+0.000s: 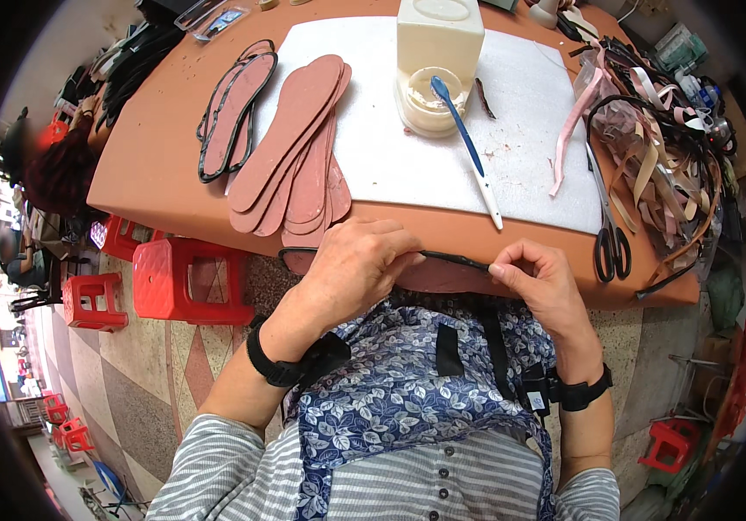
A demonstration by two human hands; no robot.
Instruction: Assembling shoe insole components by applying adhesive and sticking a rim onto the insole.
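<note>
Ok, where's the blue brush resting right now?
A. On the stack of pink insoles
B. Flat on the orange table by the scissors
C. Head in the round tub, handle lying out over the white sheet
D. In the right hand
C: the brush has its blue head in the round tub, and its handle slants down over the white sheet, clear of both hands.

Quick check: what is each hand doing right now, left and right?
Left hand: closed, pressing a black strip onto the edge of a pink insole.
Right hand: closed, pinching the same black strip between thumb and fingertips.
</note>
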